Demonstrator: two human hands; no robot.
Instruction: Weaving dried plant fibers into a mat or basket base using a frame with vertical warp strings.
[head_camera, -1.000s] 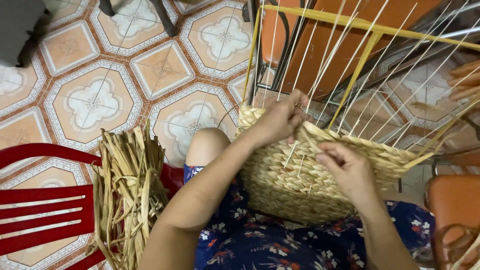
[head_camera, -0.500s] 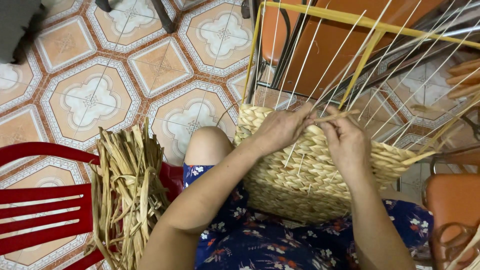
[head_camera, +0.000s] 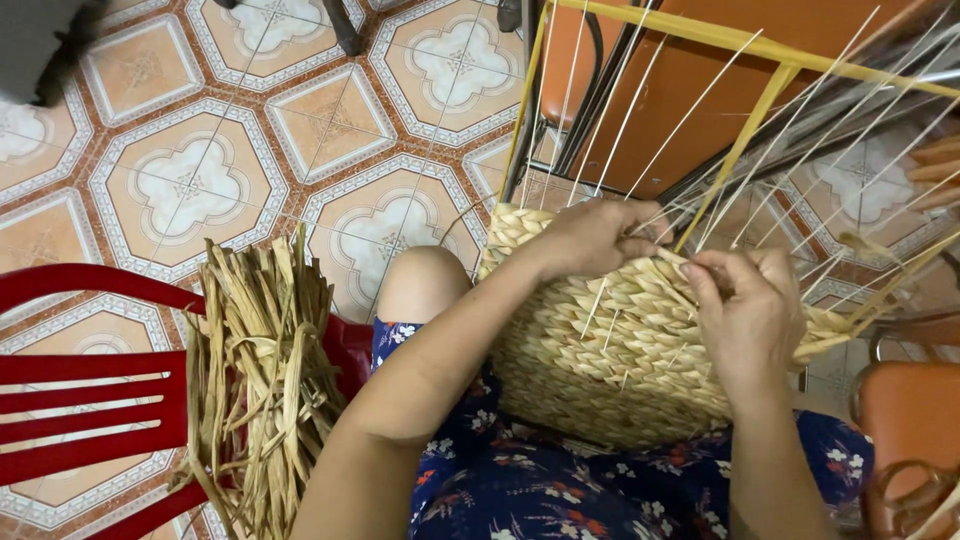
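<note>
At lower left a bundle of dried straw (head_camera: 262, 380) lies on a red chair (head_camera: 80, 400); right of centre a half-woven basket (head_camera: 610, 360) rests on the lap. The left hand (head_camera: 595, 240) curls over its rim, fingers closed on a strand (head_camera: 672, 258); just right, the right hand (head_camera: 745, 310) pinches the same strand, fingers bent tight.

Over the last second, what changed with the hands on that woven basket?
The right hand moved up from the basket's side to its rim, meeting the left hand; both now pinch the straw strand there. The left hand stayed on the rim. The bundle of dried straw on the red chair hasn't moved.
</note>
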